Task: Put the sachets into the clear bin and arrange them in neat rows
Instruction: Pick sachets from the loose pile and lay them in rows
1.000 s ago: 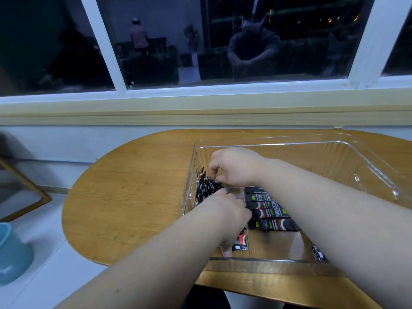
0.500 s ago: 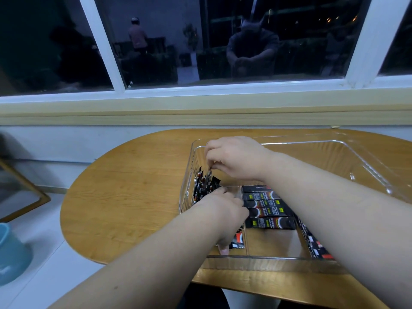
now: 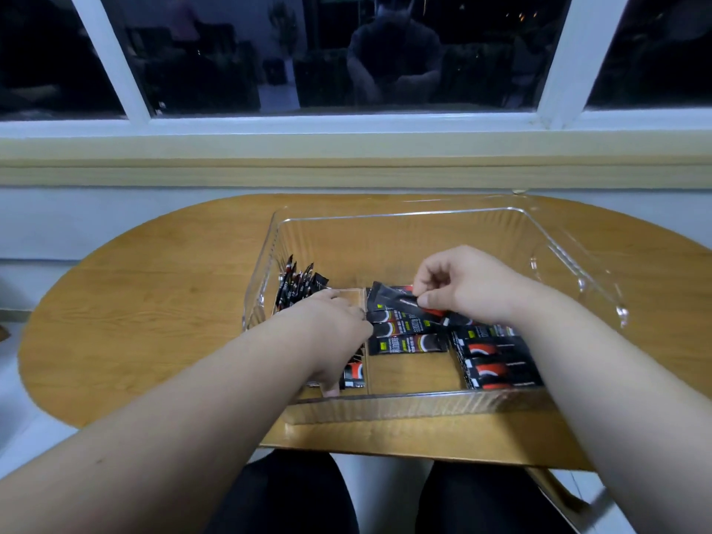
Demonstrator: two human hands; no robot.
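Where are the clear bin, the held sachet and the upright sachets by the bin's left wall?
clear bin (image 3: 404,215), head view, far rim.
held sachet (image 3: 393,300), head view, black middle.
upright sachets (image 3: 300,287), head view, top ends.

A wooden table with a rounded end stands against a pale wall under a window. The glass is dark, and white bars divide it.

A rounded wooden table carries a clear bin, set right of centre, its near wall close to the table's near edge.
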